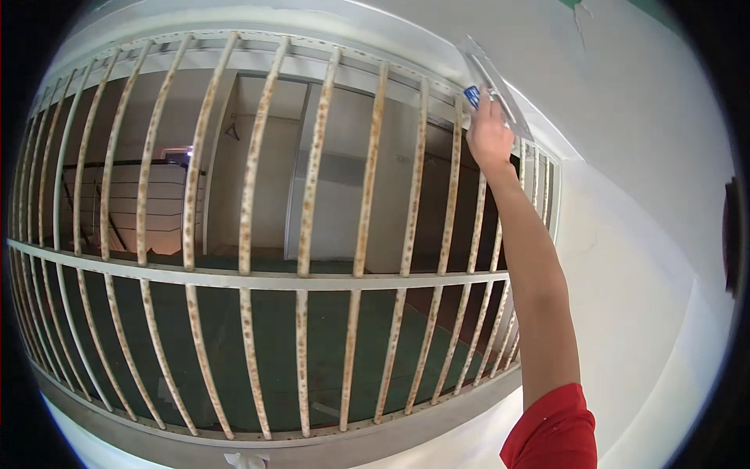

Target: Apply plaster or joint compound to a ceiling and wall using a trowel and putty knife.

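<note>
My right hand (491, 142) is raised high at the upper right, closed around the handle of a plastering trowel (491, 76). The trowel has a flat, shiny metal blade and a blue piece at its handle end. Its blade is held along the white wall edge (539, 125) above the window's upper right corner; whether the full blade touches the wall cannot be told. The fingers partly hide the handle. My right arm, in a red sleeve, reaches up from the lower right. My left hand is out of view.
A barred window with rusty white bars (312, 156) and a white crossbar (328, 281) fills the left and middle. Behind it lies a room with a green floor (328, 344) and a railing. A white wall (617, 289) is on the right. A dark object (730, 234) stands at the right rim.
</note>
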`<state>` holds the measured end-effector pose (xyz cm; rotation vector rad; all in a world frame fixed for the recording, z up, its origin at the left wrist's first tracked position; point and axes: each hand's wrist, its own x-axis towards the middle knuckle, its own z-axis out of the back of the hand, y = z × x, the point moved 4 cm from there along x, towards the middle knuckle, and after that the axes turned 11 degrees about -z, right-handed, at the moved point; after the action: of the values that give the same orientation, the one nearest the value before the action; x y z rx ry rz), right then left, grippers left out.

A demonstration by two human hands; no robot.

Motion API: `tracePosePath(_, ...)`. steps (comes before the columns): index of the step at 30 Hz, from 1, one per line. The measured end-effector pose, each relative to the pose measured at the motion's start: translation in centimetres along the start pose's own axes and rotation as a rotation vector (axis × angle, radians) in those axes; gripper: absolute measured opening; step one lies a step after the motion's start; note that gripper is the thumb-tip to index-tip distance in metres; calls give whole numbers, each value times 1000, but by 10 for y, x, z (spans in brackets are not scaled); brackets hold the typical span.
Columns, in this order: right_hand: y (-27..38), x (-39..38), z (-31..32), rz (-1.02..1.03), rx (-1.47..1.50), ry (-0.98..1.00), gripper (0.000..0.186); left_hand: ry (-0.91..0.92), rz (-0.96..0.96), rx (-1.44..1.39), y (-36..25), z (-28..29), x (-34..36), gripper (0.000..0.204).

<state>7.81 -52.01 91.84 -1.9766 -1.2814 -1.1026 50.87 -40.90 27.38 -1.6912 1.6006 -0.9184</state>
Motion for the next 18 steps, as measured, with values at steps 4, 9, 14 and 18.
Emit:
tracePosePath(4,-84,-12,-9,30,-98,-72,50,-2,38,8,10,-18,-1,26)
tracePosePath(9,-188,-103,-4,-194,-18,241,46,135,44,-12,22,-37,-5,30)
tracePosePath(14,-160,-204,136,-71,414,370,35,379,249,-105,71,-62,39,45)
tracePosePath(18,-141,-265,258,-503,567,1214,26,638,217,123,58,-158,47,37)
